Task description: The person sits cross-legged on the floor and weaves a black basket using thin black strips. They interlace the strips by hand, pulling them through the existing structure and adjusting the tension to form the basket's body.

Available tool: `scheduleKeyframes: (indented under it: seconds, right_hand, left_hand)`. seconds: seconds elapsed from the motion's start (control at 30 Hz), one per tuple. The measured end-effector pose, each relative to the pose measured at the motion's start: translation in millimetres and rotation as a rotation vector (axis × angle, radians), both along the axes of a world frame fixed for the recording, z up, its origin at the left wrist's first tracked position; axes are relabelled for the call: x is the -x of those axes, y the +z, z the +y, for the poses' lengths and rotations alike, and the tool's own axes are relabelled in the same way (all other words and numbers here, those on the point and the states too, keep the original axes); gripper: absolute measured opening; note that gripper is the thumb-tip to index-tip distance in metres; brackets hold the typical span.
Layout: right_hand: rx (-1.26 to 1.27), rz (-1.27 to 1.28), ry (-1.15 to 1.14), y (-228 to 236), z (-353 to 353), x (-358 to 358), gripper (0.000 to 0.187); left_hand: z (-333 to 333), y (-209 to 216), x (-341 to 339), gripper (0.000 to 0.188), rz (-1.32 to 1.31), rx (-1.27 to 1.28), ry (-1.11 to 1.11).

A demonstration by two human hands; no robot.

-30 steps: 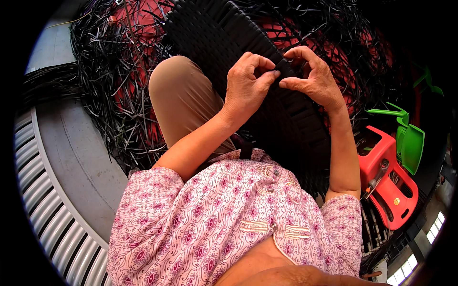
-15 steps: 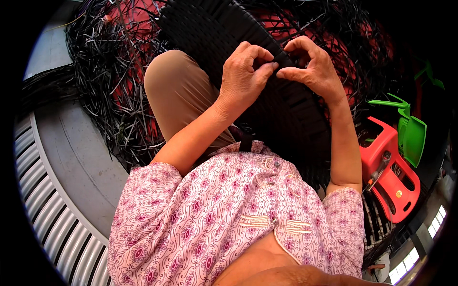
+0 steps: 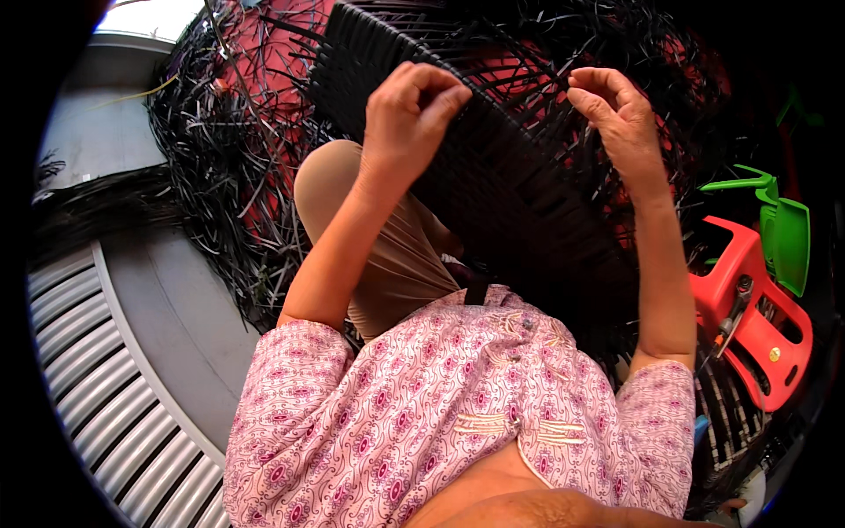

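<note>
And the right hand (image 3: 623, 119) parts toward one o'clock, leaving the left hand (image 3: 405, 114) alone by the black weave (image 3: 519, 185) at twelve, both narrowly pinched, contents unclear.

This looks like a weaving workshop: a black woven panel (image 3: 519, 202) fills the middle, and loose black strips (image 3: 198, 123) are heaped over red material (image 3: 268, 44) on the far side. To the right, a red plastic seat (image 3: 759, 341) bears what looks like a hand tool (image 3: 733, 312). Plain grey flooring (image 3: 172, 282) and silvery bars (image 3: 123, 414) at left seem more industrial than homely.
</note>
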State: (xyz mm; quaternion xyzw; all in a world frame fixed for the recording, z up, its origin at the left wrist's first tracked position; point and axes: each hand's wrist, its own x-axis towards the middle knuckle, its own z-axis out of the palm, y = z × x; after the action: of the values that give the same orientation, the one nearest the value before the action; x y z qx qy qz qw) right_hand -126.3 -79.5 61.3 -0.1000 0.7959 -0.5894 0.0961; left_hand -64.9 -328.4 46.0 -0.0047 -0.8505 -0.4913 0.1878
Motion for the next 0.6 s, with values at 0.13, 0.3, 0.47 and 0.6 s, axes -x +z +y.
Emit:
scheduleKeyframes:
  seconds: [0.13,0.3,0.47,0.6]
  right_hand:
    - [-0.157,0.012,0.073,33.7,39.2,-17.9,0.036]
    - [-0.218,-0.089,-0.16,49.9,127.6,-74.5,0.041]
    - [-0.357,-0.193,-0.634,20.0,226.2,-169.8,0.04]
    - [-0.323,-0.39,-0.715,-12.5,270.4,-239.2,0.043]
  left_hand:
    - [-23.8,21.9,60.0,0.022,0.142,0.366,-0.036]
    - [-27.3,15.5,127.1,0.05,-0.253,0.608,-0.338]
    - [-24.9,-10.6,156.2,0.056,-0.595,0.856,-0.401]
    - [-36.0,-18.7,166.9,0.045,-0.621,0.678,-0.547]
